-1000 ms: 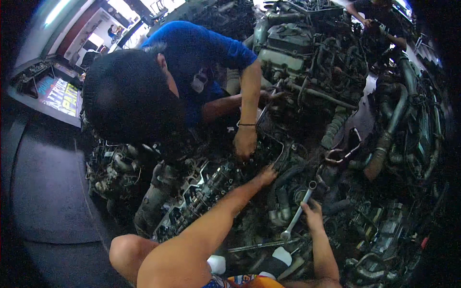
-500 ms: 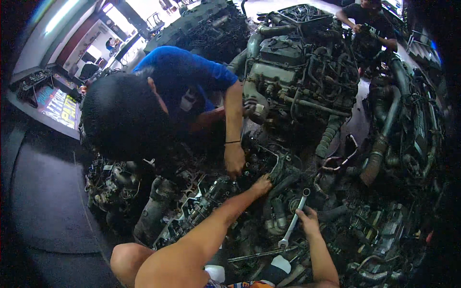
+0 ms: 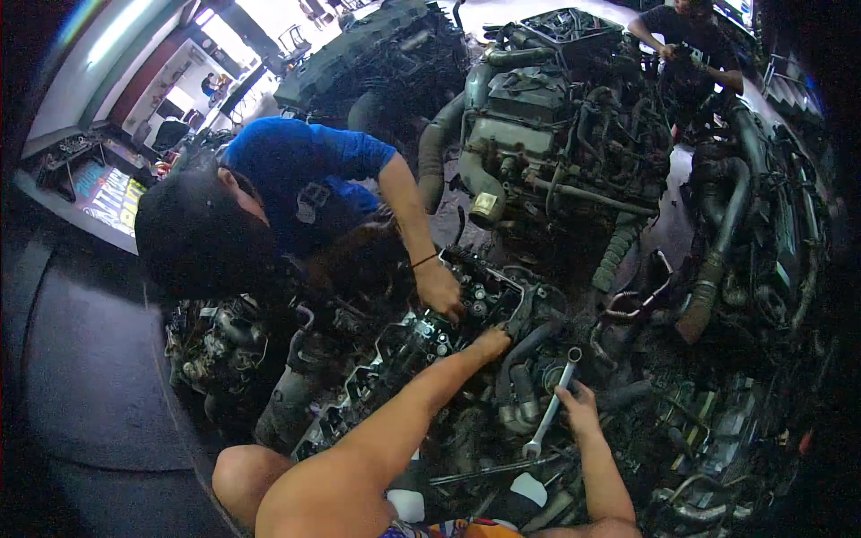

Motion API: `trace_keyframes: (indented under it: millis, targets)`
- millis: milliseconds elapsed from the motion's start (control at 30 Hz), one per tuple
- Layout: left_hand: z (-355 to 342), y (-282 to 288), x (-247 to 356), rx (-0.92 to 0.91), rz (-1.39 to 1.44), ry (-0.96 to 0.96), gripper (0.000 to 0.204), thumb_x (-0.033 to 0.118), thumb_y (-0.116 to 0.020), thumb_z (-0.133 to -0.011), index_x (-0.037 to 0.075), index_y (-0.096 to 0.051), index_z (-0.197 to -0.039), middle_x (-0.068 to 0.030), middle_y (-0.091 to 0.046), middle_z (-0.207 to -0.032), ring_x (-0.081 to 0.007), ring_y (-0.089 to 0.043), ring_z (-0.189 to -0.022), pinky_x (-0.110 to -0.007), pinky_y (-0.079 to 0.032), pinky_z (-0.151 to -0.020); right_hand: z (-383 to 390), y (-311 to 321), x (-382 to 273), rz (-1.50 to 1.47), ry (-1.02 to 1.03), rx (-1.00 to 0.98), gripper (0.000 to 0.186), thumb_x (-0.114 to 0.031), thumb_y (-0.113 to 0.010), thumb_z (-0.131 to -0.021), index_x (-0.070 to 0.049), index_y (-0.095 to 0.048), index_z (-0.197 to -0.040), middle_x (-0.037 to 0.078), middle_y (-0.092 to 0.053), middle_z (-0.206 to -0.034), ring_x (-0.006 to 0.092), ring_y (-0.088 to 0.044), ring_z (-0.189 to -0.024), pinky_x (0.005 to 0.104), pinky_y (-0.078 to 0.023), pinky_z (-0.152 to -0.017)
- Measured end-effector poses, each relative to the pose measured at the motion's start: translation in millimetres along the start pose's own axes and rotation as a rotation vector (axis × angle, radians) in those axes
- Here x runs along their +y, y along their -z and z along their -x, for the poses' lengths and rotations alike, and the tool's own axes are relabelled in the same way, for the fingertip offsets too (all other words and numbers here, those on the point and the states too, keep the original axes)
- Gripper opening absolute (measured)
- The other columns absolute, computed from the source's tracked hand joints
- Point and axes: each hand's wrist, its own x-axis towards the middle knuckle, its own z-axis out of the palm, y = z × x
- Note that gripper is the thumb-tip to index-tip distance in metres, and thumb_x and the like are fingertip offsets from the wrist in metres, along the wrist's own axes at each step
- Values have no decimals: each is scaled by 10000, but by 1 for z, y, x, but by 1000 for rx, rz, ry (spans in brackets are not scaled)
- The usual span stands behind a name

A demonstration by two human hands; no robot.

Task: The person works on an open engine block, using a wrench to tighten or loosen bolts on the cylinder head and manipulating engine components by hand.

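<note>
My right hand (image 3: 581,408) is closed around the shank of a silver combination wrench (image 3: 554,405). The wrench slants, its ring end up and its open end down toward the near engine parts. Ahead and to the left, my left hand (image 3: 491,342) is closed against the dark side of an opened engine (image 3: 480,291); whatever its fingers hold is hidden. Beside the left hand run black hoses (image 3: 520,377). Close by, a co-worker's hand (image 3: 439,289) with a dark wristband reaches into the exposed metal parts of that engine.
A co-worker in a blue shirt (image 3: 305,170) leans in from the left. Beyond stands a large engine (image 3: 511,134) with thick pipes. Another person (image 3: 686,49) works at the far right. A long thin rod (image 3: 493,470) lies near me, with greasy parts on the right.
The co-worker in blue has drawn back leftward, and one of their hands has left the big engine's pipe end. Their other hand has shifted slightly upward. My hands and the wrench barely moved.
</note>
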Motion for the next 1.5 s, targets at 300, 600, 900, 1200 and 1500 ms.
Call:
trace_keyframes:
  millis: [300, 600, 900, 1200, 1500]
  targets:
    - [5, -21, 9, 224, 40, 65, 173, 133, -529, -731, 59, -678, -777, -135, -635, -912, -313, -519, -1042, -385, -435, -897, -4, 0, 1, 70, 94, -129, 468, -264, -668, -789, 45, -547, -1119, 120, -609, -1028, 189, -549, -937, 307, -409, -857]
    - [-15, -21, 12, 108, 86, 44, 180, 120, -521, -746, 30, -659, -819, -139, -631, -934, -303, -544, -1007, -390, -435, -893, -11, 14, 40, 78, 13, 115, 513, -294, -694, -764, 65, -550, -1100, 134, -616, -1000, 213, -560, -941, 326, -402, -886]
    - [-3, -39, -7, 99, -37, -80, 261, 138, -518, -746, 29, -636, -951, -152, -611, -989, -346, -494, -1072, -414, -421, -902, -9, 2, 18, -80, 59, -104, 292, -148, -646, -812, 31, -577, -1033, 64, -608, -927, 163, -551, -878, 278, -413, -808]
    - [-7, -16, 15, 47, 53, 103, 275, 125, -515, -800, 47, -636, -1034, -133, -554, -1131, -345, -453, -1136, -442, -439, -888, -15, 18, 23, 76, 61, -61, 524, -280, -708, -766, 64, -529, -1118, 133, -591, -1049, 187, -539, -970, 303, -402, -882]
    - [-20, 13, 5, -247, 1, -63, 221, 116, -496, -801, 78, -681, -917, -140, -605, -1012, -314, -525, -1055, -410, -449, -889, 1, 8, -4, 5, 64, -98, 336, -191, -648, -813, 33, -577, -1053, 58, -600, -971, 156, -535, -899, 300, -401, -835]
